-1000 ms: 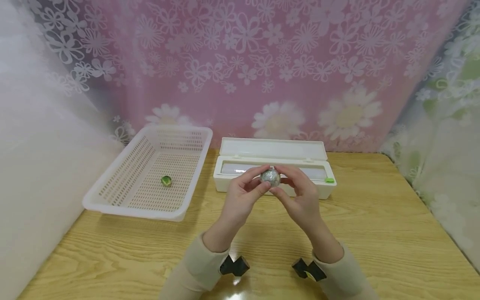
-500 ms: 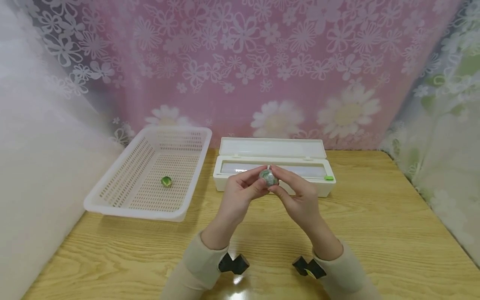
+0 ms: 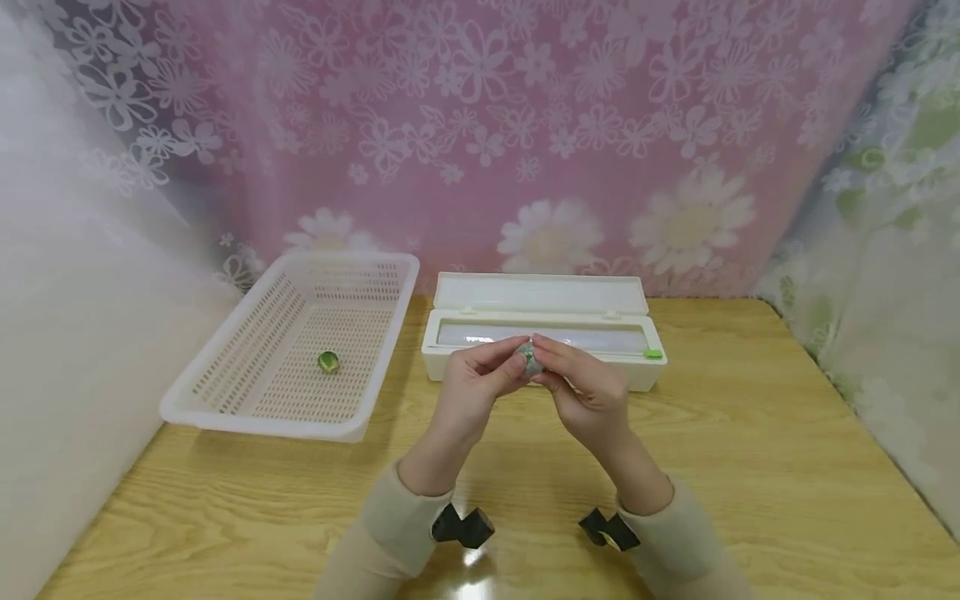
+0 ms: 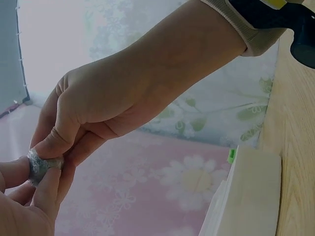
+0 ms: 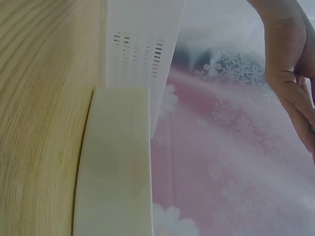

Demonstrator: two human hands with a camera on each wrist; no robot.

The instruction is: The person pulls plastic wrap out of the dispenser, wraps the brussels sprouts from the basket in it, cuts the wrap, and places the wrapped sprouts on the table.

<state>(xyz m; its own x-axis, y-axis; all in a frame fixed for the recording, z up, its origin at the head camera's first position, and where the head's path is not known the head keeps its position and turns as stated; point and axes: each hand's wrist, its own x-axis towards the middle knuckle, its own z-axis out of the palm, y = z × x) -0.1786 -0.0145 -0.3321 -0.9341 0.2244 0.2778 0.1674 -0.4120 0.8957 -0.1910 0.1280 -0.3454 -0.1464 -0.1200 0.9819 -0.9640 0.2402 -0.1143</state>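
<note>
Both hands meet over the front of the white dispenser box. Between them is a small Brussels sprout wrapped in shiny clear film, its green dulled by the wrap. My left hand pinches it with thumb and fingers from the left, and my right hand pinches it from the right. Fingertips cover much of the wrapped sprout in the head view. In the left wrist view, the film-covered sprout shows crinkled and glossy among the fingertips of both hands.
The dispenser box stands with its lid raised, a film roll inside and a green slider at its right end. To the left, a white plastic basket holds another Brussels sprout. A floral curtain hangs behind the table.
The wrapped sprout has been turned between the fingers, from a silvery side to a greener one. The fingertips have closed further over it, and the right hand has shifted slightly left.
</note>
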